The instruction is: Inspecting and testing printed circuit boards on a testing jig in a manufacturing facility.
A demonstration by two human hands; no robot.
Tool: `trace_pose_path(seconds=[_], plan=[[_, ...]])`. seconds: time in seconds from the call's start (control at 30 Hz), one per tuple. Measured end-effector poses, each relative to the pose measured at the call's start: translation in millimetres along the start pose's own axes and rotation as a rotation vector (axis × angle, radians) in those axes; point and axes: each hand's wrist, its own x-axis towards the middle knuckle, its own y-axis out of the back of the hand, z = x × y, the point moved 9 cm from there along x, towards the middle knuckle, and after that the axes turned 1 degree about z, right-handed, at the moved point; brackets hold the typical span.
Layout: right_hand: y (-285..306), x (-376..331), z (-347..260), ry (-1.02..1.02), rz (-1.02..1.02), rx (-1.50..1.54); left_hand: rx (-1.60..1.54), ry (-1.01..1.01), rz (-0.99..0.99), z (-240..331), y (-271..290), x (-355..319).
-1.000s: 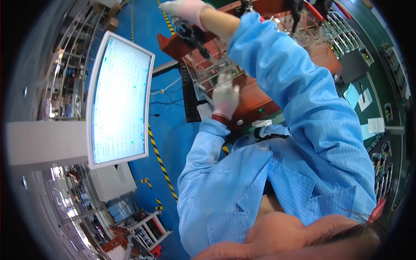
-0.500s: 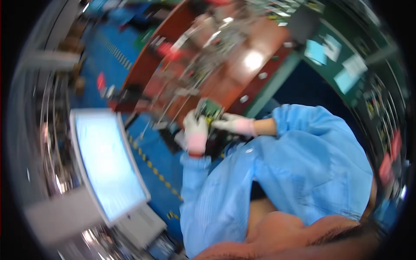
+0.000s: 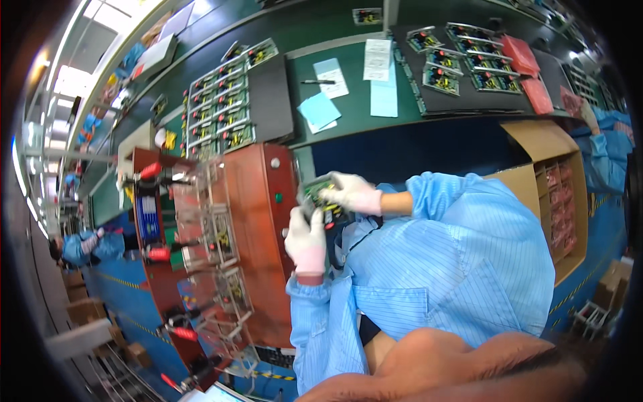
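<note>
Between my two white-gloved hands is a green circuit board (image 3: 332,213) with yellow, red and black parts, tilted in front of my body. My left hand (image 3: 307,240) grips its near left side, thumb and fingers closed on the edge. From the right, my right hand (image 3: 353,193) has its fingers bent over the board's far part. A greyish piece lies along the board's left edge; I cannot make out whether it belongs to the board. The fingers hide much of the board's face.
Left of my hands stands a red-brown bench (image 3: 258,201) with clear test fixtures (image 3: 221,234) and red-handled clamps (image 3: 159,254). Beyond, a green worktable (image 3: 348,60) bears rows of boards (image 3: 218,100) and papers (image 3: 318,110). An open cardboard box (image 3: 569,201) stands at right, near another person (image 3: 603,144).
My view has swung to the right, so the monitor has mostly left it and the green worktable has come in. Both hands still hold the board, and my right hand has moved further over it.
</note>
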Motion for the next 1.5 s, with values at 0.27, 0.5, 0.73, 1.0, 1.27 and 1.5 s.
trace_pose_path(seconds=[0.27, 0.5, 0.73, 1.0, 1.27, 1.5], plan=[[268.0, -33.9, 205.3, -0.393, 1.084, 0.788, -0.345, -0.077, -0.26, 75.7, -68.0, 63.6], [353.2, 5.8, 255.3, -0.156, 1.065, 1.23, -0.31, -0.193, -0.352, 80.1, -110.9, 80.8], [375.4, 0.4, 289.2, -0.485, 0.909, 0.824, -0.327, 0.073, -0.294, 61.3, -100.8, 89.7], [229.2, 48.3, 105.0, -0.555, 0.109, -0.024, -0.407, 0.062, -0.153, 19.5, -108.9, 92.1], [166.2, 360.7, 13.6, 0.315, 0.181, -0.299, -0.378, 0.378, 0.153, -28.5, -74.2, 34.9], [220.4, 568.0, -64.1, 0.329, 0.47, -0.764, -0.407, 0.827, 0.353, -55.9, -77.4, -48.9]])
